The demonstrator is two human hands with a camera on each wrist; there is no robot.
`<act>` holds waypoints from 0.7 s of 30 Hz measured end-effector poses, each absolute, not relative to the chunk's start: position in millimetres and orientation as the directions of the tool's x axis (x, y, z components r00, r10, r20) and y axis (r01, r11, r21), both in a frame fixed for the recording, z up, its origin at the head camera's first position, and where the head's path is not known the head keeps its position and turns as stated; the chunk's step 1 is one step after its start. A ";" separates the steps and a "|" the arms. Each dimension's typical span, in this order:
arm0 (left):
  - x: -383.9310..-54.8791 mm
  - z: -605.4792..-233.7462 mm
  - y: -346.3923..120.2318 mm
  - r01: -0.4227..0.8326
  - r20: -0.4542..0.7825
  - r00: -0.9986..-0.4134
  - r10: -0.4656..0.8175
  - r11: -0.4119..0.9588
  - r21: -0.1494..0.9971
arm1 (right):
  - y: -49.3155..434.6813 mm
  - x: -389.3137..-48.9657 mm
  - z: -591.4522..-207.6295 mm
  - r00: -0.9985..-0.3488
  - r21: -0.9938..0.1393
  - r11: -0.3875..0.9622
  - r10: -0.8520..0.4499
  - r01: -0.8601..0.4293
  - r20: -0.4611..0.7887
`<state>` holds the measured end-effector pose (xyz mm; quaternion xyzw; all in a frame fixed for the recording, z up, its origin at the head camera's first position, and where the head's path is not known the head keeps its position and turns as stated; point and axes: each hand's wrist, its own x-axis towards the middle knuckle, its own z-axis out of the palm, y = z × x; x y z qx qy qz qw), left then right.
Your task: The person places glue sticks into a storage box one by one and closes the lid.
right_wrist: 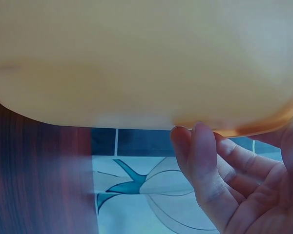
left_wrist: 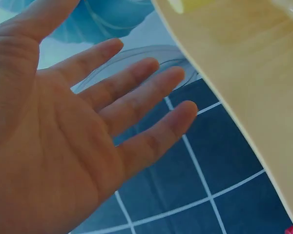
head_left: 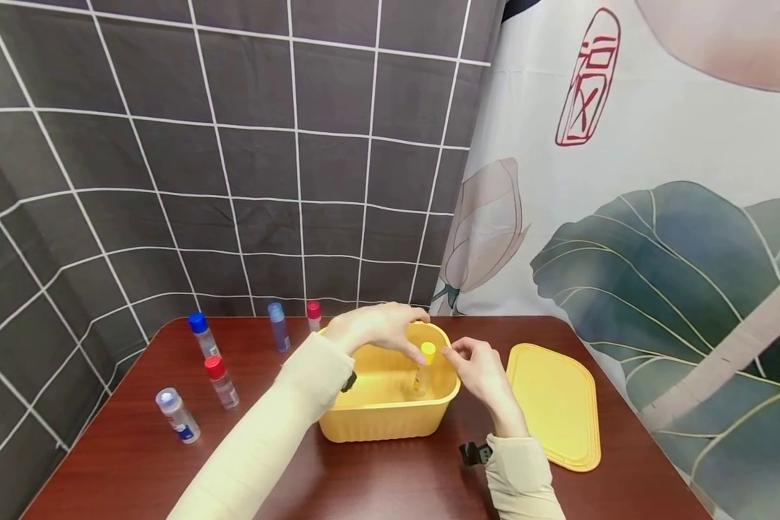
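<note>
A yellow plastic bin (head_left: pixel 390 426) stands on the table, with a small clear bottle with a yellow cap (head_left: pixel 428 352) upright inside its right end. My left hand (head_left: pixel 380 326) reaches over the bin's far rim, thumb close to the yellow cap. In the left wrist view its fingers (left_wrist: pixel 151 97) are spread beside the bin's wall (left_wrist: pixel 244 73), with nothing in the palm. My right hand (head_left: pixel 481 372) is at the bin's right rim, pinching it between thumb and fingertip. The right wrist view shows those fingertips (right_wrist: pixel 203 146) right at the bin's edge (right_wrist: pixel 112 117).
On the left of the table stand several small bottles, among them a blue-capped one (head_left: pixel 203 334), a red-capped one (head_left: pixel 221 381) and a clear-capped one (head_left: pixel 178 415). A flat yellow lid (head_left: pixel 552 404) lies to the right of the bin. Dark grid-patterned cloth (head_left: pixel 247 166) hangs behind the table.
</note>
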<state>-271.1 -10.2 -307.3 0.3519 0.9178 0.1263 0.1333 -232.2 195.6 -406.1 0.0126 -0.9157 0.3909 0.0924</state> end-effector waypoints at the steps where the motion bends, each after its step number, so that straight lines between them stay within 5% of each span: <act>1: -269.5 -306.4 -13.0 0.615 -0.154 -0.714 0.683 0.717 0.327 | 196.0 -232.1 -406.2 -0.982 -0.714 0.693 0.051 -0.096 0.181; 9: -250.3 -303.0 -39.5 0.587 -0.104 -0.732 0.673 0.701 0.406 | 196.3 -230.8 -405.7 -0.982 -0.723 0.685 0.061 -0.089 0.178; 21: -214.6 -316.0 -91.5 0.549 0.136 -0.813 0.566 0.667 0.503 | 196.6 -232.1 -407.4 -0.983 -0.722 0.687 0.060 -0.086 0.174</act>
